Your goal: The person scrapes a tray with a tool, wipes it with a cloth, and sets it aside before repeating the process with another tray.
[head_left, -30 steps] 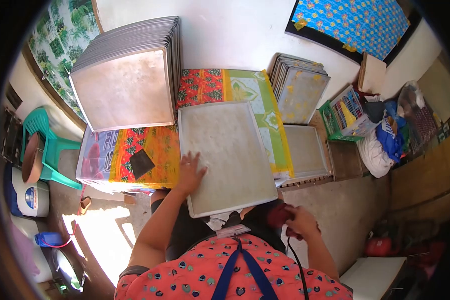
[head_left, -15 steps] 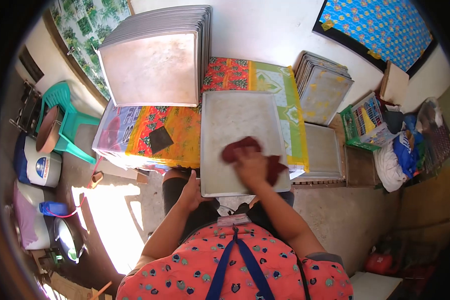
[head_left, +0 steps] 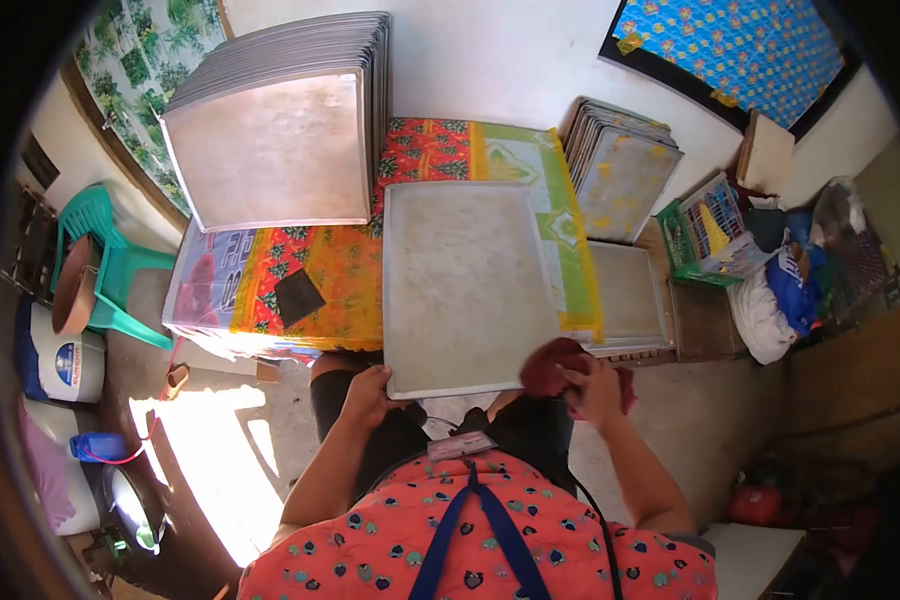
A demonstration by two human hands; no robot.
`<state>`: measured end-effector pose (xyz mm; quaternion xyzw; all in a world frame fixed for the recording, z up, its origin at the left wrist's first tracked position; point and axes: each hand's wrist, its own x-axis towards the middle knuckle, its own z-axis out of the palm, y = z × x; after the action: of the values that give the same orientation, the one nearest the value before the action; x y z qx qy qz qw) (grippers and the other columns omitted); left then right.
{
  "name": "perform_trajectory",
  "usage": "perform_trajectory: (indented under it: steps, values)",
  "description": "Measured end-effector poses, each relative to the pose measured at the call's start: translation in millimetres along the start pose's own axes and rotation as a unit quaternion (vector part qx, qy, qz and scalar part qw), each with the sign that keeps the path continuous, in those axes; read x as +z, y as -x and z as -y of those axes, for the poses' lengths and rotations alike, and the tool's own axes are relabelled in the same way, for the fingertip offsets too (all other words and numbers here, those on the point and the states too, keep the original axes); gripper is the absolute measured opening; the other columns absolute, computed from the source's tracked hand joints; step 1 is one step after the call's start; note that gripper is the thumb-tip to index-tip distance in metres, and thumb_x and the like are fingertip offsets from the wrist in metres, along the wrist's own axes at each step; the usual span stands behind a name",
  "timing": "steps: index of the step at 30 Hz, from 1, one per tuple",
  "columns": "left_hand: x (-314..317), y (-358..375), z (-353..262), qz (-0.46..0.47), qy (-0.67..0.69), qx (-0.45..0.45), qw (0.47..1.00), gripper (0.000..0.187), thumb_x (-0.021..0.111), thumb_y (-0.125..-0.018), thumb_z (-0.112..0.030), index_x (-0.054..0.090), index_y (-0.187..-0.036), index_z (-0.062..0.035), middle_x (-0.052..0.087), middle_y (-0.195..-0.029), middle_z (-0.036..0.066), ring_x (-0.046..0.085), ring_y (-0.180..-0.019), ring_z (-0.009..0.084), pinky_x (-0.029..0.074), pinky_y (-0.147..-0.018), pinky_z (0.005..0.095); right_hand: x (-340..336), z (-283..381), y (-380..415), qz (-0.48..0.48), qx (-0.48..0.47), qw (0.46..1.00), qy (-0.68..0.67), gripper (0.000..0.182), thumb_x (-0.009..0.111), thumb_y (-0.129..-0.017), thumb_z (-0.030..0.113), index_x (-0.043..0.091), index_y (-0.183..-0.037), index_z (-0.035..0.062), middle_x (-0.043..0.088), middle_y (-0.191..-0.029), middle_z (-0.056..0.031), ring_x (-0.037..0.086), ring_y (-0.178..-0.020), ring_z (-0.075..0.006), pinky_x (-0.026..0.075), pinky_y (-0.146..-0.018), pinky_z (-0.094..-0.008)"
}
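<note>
A flat metal baking tray (head_left: 467,290) lies partly on the covered table, its near edge reaching out over my lap. My left hand (head_left: 369,397) is closed on the near left corner of this tray. Off the near right corner, my right hand (head_left: 596,388) grips a dark red cloth (head_left: 553,368), which bunches out on both sides of the fingers and overlaps the tray's corner. A small dark square pad (head_left: 299,297) rests on the table to the left of the tray.
A tall row of upright trays (head_left: 270,155) stands at the table's back left. More trays (head_left: 622,175) lean on the wall at right, with another tray (head_left: 628,290) lying below. A green crate (head_left: 705,235) sits farther right; a green chair (head_left: 110,265) stands left.
My right hand has moved with the cloth from the tray's surface to its near right corner. The left hand still holds the near left corner. The whole view has shifted slightly.
</note>
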<state>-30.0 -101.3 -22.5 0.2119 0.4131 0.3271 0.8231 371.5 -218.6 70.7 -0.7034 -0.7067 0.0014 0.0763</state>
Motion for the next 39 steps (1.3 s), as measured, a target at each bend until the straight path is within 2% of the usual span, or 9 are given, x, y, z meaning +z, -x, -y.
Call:
perform_trajectory:
  steps: [1, 5, 9, 12, 15, 23, 29, 35, 39]
  values:
    - [4.6, 0.0, -2.0, -0.004, 0.011, 0.005, 1.000, 0.027, 0.043, -0.097, -0.016, 0.049, -0.113, 0.0043, 0.061, -0.101, 0.018, 0.065, -0.085, 0.0319, 0.057, -0.069, 0.0438, -9.3, -16.0, 4.1, 0.039, 0.093, 0.989, 0.110, 0.044, 0.069, -0.066, 0.023, 0.068, -0.109, 0.0297, 0.054, -0.122, -0.0082, 0.051, -0.107, -0.0326, 0.044, -0.088, -0.0450]
    - [19.2, 12.2, -10.2, -0.042, -0.053, 0.022, 0.997, 0.024, 0.045, -0.096, -0.015, 0.048, -0.111, 0.0041, 0.061, -0.098, 0.017, 0.066, -0.081, 0.0292, 0.057, -0.065, 0.0406, -29.5, 12.8, -20.1, -0.105, 0.137, 0.981, -0.083, 0.044, 0.069, -0.067, 0.021, 0.068, -0.111, 0.0247, 0.054, -0.124, -0.0116, 0.051, -0.109, -0.0337, 0.045, -0.092, -0.0429]
    - [22.9, 8.7, -5.0, -0.093, -0.265, 0.092, 0.955, 0.023, 0.049, -0.095, -0.017, 0.054, -0.100, 0.0048, 0.062, -0.081, 0.015, 0.066, -0.066, 0.0249, 0.055, -0.056, 0.0349, -11.7, 104.7, -68.9, -0.077, -0.025, 0.984, -0.158, 0.047, 0.068, -0.070, 0.022, 0.065, -0.117, 0.0220, 0.054, -0.124, -0.0172, 0.053, -0.111, -0.0360, 0.045, -0.092, -0.0440]
    - [35.4, 16.3, -7.9, -0.150, -0.339, 0.126, 0.920, 0.026, 0.050, -0.094, -0.021, 0.057, -0.094, 0.0037, 0.060, -0.067, 0.012, 0.063, -0.053, 0.0222, 0.052, -0.049, 0.0325, 43.0, 163.8, -80.1, 0.010, -0.161, 0.984, -0.080, 0.046, 0.061, -0.079, 0.048, 0.059, -0.123, 0.0312, 0.044, -0.136, -0.0149, 0.045, -0.119, -0.0408, 0.038, -0.096, -0.0561]
    - [40.6, 21.7, -8.8, -0.195, -0.382, 0.113, 0.896, 0.030, 0.049, -0.095, -0.028, 0.056, -0.088, 0.0000, 0.056, -0.058, 0.010, 0.058, -0.044, 0.0194, 0.046, -0.042, 0.0323, 68.2, 170.7, -120.5, -0.047, -0.195, 0.978, -0.050, 0.042, 0.058, -0.082, 0.050, 0.060, -0.120, 0.0345, 0.046, -0.135, -0.0113, 0.042, -0.121, -0.0390, 0.036, -0.097, -0.0561]
    - [24.3, 15.7, -1.8, -0.182, -0.402, 0.108, 0.891, 0.038, 0.048, -0.095, -0.034, 0.051, -0.079, 0.0005, 0.050, -0.056, 0.011, 0.053, -0.043, 0.0217, 0.044, -0.042, 0.0353, 49.7, 36.2, -202.3, -0.036, 0.208, 0.977, 0.038, 0.042, 0.048, -0.089, 0.048, 0.055, -0.128, 0.0339, 0.044, -0.137, -0.0089, 0.046, -0.117, -0.0365, 0.039, -0.094, -0.0523]
    - [25.4, 10.2, -10.3, -0.200, -0.371, 0.113, 0.900, 0.038, 0.047, -0.095, -0.033, 0.053, -0.081, 0.0018, 0.055, -0.061, 0.015, 0.057, -0.047, 0.0233, 0.045, -0.044, 0.0373, 60.7, 44.6, -149.5, -0.041, 0.187, 0.975, 0.114, 0.040, 0.057, -0.086, 0.042, 0.058, -0.124, 0.0297, 0.047, -0.131, -0.0142, 0.049, -0.110, -0.0379, 0.043, -0.086, -0.0510]
    - [28.9, 7.5, -24.7, -0.201, -0.386, 0.091, 0.896, 0.038, 0.048, -0.095, -0.033, 0.055, -0.080, 0.0015, 0.056, -0.061, 0.014, 0.058, -0.047, 0.0229, 0.046, -0.043, 0.0349, 40.2, 161.1, -70.7, 0.007, -0.183, 0.981, -0.065, 0.033, 0.065, -0.079, 0.036, 0.067, -0.110, 0.0268, 0.054, -0.118, -0.0119, 0.053, -0.102, -0.0343, 0.046, -0.081, -0.0473]
    - [16.2, 8.5, -32.3, -0.145, -0.314, 0.100, 0.933, 0.040, 0.049, -0.094, -0.035, 0.058, -0.083, 0.0027, 0.057, -0.061, 0.012, 0.060, -0.052, 0.0221, 0.049, -0.048, 0.0351, 37.5, 178.7, -92.5, 0.075, -0.241, 0.959, -0.126, 0.037, 0.065, -0.079, 0.036, 0.063, -0.116, 0.0295, 0.048, -0.128, -0.0106, 0.048, -0.110, -0.0349, 0.041, -0.090, -0.0505]
